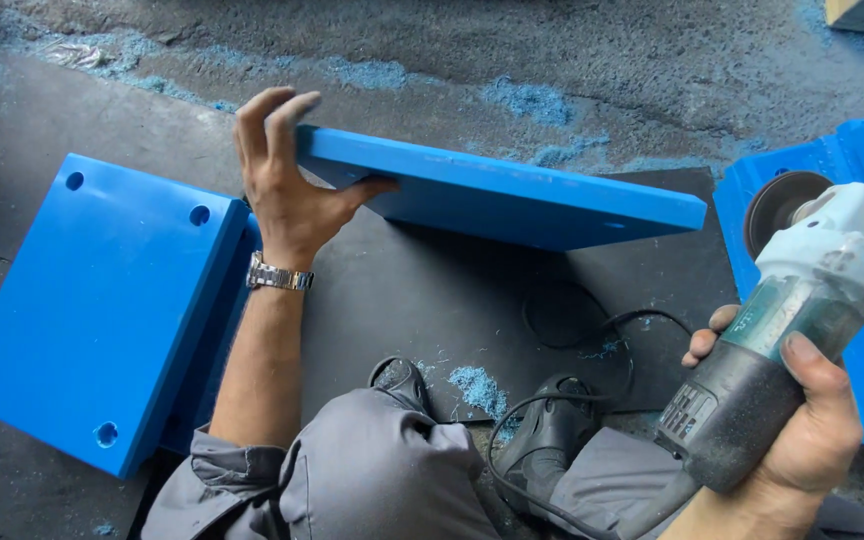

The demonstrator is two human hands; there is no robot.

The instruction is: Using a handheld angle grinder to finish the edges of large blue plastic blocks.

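Smooth matt blue plastic slab (512,195); dusty plastic-and-metal angle grinder (782,330); polished metal wristwatch (279,276); rough grey concrete floor (452,40); matt black mat (432,300).

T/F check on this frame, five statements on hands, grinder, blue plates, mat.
1. The left hand grips one end of a blue plate tilted up off the black mat. True.
2. The right hand holds a cordless drill. False: it holds a corded angle grinder by its body.
3. The grinder's disc is pressed against the lifted plate. False: the disc is apart from it, off to the right.
4. A thick blue block with corner holes lies left of the left arm. True.
5. The floor is free of debris. False: blue shavings are scattered on it.
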